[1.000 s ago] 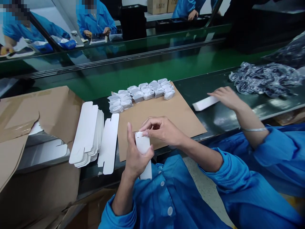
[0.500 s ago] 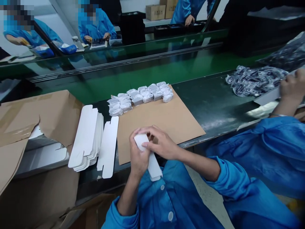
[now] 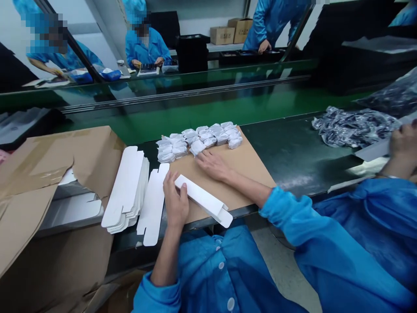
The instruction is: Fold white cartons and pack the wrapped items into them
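My left hand [image 3: 176,202] is closed around one end of a long, narrow white carton [image 3: 203,195]. The carton slants toward me, and its near end stands open with a flap sticking out. My right hand [image 3: 213,165] reaches over the brown cardboard sheet [image 3: 250,174], fingertips closed on a small white paper-wrapped packet [image 3: 197,147] at the front of the group. Several similar wrapped packets [image 3: 172,148] sit in rows along the sheet's far edge. A flattened white carton [image 3: 153,204] lies just left of my left hand.
A stack of flattened cartons [image 3: 125,187] lies beside an opened cardboard box [image 3: 87,148] on the left. Clear plastic bags [image 3: 355,126] are heaped at right, near a neighbour's hand [image 3: 404,145]. Beyond the green conveyor [image 3: 146,113], several people in blue work.
My right hand has left the carton and moved forward to a wrapped packet. My left hand keeps the carton, now tilted with its open end to the right. The view has shifted slightly.
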Action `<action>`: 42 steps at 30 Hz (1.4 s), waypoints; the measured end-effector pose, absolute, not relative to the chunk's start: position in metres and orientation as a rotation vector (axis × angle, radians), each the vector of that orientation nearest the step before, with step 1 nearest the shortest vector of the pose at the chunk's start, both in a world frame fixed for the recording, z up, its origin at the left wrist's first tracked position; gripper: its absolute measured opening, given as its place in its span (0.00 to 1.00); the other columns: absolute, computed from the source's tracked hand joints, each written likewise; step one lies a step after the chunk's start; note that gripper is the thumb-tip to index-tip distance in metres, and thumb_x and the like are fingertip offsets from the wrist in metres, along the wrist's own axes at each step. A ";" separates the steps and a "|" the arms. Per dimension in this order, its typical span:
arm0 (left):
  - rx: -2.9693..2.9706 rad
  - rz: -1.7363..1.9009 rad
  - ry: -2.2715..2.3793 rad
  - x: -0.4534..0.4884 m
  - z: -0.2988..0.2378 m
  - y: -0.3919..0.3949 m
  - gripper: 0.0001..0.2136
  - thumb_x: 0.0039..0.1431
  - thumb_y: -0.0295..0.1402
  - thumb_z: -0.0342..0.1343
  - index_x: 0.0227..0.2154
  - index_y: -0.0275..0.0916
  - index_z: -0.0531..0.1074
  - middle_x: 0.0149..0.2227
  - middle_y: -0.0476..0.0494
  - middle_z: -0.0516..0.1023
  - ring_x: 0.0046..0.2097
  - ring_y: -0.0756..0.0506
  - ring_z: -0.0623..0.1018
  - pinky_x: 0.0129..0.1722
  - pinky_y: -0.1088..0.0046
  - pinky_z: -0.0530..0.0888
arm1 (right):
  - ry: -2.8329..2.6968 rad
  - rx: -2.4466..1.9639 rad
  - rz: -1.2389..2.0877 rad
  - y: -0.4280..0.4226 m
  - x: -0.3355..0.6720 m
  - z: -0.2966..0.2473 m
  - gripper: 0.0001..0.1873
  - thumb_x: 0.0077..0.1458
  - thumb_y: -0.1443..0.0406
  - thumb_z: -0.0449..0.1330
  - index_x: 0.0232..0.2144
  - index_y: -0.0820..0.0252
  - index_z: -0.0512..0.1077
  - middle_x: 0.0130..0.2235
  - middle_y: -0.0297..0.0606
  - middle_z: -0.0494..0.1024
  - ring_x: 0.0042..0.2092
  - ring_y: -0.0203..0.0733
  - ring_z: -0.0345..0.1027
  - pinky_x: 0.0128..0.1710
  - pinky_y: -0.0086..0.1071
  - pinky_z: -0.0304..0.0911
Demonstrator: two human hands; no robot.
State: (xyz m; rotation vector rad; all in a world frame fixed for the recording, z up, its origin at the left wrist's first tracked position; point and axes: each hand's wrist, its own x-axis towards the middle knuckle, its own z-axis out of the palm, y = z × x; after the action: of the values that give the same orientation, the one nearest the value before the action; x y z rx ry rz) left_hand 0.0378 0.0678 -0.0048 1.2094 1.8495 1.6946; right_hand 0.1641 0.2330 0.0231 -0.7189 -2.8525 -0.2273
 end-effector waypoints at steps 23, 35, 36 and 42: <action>2.499 0.609 1.503 0.019 0.002 0.056 0.24 0.60 0.31 0.55 0.60 0.51 0.64 0.57 0.45 0.72 0.58 0.41 0.68 0.63 0.51 0.57 | -2.885 -1.109 0.377 0.258 0.235 0.070 0.15 0.61 0.61 0.56 0.46 0.64 0.74 0.38 0.41 0.78 0.38 0.41 0.71 0.39 0.31 0.63; 2.686 0.858 1.683 0.012 -0.012 0.058 0.23 0.62 0.40 0.55 0.59 0.45 0.66 0.49 0.42 0.78 0.45 0.40 0.72 0.45 0.63 0.68 | -2.533 -1.286 0.222 0.210 0.241 0.042 0.14 0.59 0.62 0.59 0.46 0.65 0.72 0.48 0.48 0.75 0.50 0.48 0.66 0.49 0.40 0.62; 2.659 0.914 1.744 0.011 -0.012 0.056 0.23 0.62 0.40 0.55 0.60 0.45 0.66 0.49 0.41 0.79 0.44 0.40 0.72 0.44 0.63 0.68 | -2.454 -1.298 0.206 0.201 0.249 0.047 0.14 0.60 0.63 0.58 0.46 0.65 0.72 0.47 0.48 0.75 0.48 0.47 0.67 0.48 0.39 0.63; 2.559 1.138 1.897 0.014 -0.010 0.053 0.26 0.61 0.38 0.57 0.62 0.45 0.62 0.46 0.39 0.78 0.44 0.39 0.72 0.45 0.62 0.67 | -2.234 -0.880 0.143 0.126 0.295 0.059 0.16 0.61 0.64 0.57 0.51 0.62 0.68 0.44 0.47 0.76 0.44 0.45 0.69 0.43 0.39 0.68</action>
State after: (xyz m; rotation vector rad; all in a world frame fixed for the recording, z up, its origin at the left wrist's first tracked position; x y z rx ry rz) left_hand 0.0137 0.0533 -0.0100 2.5586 1.8968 1.1376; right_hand 0.2950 0.1256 0.0586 -0.8797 -2.2340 0.1434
